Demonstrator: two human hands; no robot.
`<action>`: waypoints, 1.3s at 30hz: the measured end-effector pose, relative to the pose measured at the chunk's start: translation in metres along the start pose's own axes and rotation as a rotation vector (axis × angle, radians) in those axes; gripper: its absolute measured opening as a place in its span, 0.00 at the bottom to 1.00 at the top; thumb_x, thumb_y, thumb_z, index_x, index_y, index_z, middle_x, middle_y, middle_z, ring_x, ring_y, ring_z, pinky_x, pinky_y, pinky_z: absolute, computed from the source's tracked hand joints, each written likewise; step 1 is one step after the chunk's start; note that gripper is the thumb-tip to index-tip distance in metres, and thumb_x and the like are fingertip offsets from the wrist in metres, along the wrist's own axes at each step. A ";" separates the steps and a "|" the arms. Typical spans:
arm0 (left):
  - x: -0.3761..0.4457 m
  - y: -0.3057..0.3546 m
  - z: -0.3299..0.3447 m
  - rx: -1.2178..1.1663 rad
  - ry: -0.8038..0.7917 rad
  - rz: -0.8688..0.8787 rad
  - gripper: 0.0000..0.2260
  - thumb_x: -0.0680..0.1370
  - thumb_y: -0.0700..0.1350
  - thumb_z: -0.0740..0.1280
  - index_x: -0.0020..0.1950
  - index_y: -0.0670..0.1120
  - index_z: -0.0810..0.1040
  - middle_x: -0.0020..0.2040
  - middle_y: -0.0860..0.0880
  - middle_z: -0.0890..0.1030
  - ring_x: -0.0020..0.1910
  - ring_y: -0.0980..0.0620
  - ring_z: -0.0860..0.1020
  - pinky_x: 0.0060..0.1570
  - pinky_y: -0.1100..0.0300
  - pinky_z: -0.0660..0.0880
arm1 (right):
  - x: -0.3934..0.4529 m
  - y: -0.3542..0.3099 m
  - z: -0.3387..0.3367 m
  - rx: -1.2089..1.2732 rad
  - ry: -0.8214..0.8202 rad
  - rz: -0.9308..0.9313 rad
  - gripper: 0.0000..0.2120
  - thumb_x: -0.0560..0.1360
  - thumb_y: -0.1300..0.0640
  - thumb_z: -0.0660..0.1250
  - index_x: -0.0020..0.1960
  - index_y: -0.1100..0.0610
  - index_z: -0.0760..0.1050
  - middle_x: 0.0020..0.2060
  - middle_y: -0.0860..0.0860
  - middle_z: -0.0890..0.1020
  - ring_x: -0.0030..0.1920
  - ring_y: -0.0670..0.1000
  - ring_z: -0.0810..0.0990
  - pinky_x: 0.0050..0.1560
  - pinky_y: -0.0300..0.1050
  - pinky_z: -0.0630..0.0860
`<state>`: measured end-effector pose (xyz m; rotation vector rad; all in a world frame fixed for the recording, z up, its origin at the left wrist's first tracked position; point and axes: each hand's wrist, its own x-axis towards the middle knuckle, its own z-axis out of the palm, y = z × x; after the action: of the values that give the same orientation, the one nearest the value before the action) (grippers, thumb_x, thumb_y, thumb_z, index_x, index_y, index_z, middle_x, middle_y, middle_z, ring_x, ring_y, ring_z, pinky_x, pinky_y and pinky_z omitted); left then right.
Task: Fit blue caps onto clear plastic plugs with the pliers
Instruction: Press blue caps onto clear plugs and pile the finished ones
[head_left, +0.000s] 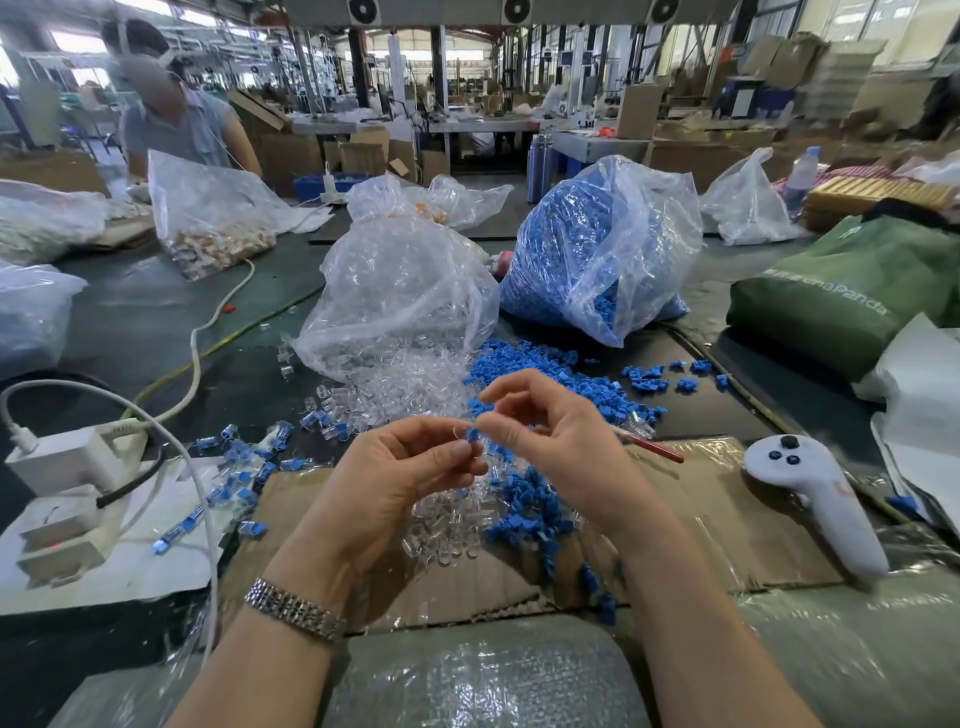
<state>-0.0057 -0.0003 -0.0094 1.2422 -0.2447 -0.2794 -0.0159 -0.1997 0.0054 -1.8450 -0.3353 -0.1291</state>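
While left hand pinches clear plug, right hand pinches blue cap against it.

Bright, even daylight from far windows; soft shadows; glare on plastic bags; fisheye bend at edges; bkgd blurry.

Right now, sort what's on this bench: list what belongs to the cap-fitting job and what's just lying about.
Job:
left hand pinching a clear plug
right hand pinching a blue cap
loose blue caps
loose clear plugs
bag of caps
bag of plugs
red-handled tool

Lying about:
white controller
green bag
white charger
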 end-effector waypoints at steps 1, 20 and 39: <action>0.000 0.000 -0.001 -0.008 0.002 0.000 0.12 0.68 0.40 0.76 0.51 0.39 0.86 0.50 0.35 0.85 0.49 0.41 0.85 0.47 0.58 0.82 | 0.001 0.003 -0.003 -0.010 0.088 0.014 0.11 0.75 0.43 0.72 0.54 0.44 0.78 0.44 0.43 0.81 0.45 0.40 0.80 0.46 0.35 0.77; 0.004 0.001 -0.011 -0.161 0.068 -0.036 0.08 0.73 0.35 0.74 0.51 0.41 0.86 0.54 0.34 0.84 0.50 0.40 0.85 0.46 0.57 0.83 | 0.020 0.020 -0.020 -0.985 0.240 0.569 0.11 0.78 0.50 0.61 0.51 0.59 0.70 0.51 0.58 0.79 0.52 0.60 0.77 0.47 0.52 0.70; 0.012 0.003 -0.016 -0.301 0.213 0.041 0.10 0.70 0.34 0.72 0.50 0.39 0.85 0.50 0.40 0.86 0.49 0.46 0.86 0.52 0.54 0.83 | -0.005 -0.042 -0.001 -0.124 -0.429 0.454 0.18 0.83 0.49 0.64 0.52 0.66 0.76 0.50 0.64 0.85 0.52 0.63 0.86 0.61 0.66 0.78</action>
<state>0.0110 0.0107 -0.0116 0.9582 -0.0414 -0.1406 -0.0331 -0.1905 0.0432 -2.0191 -0.1959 0.5761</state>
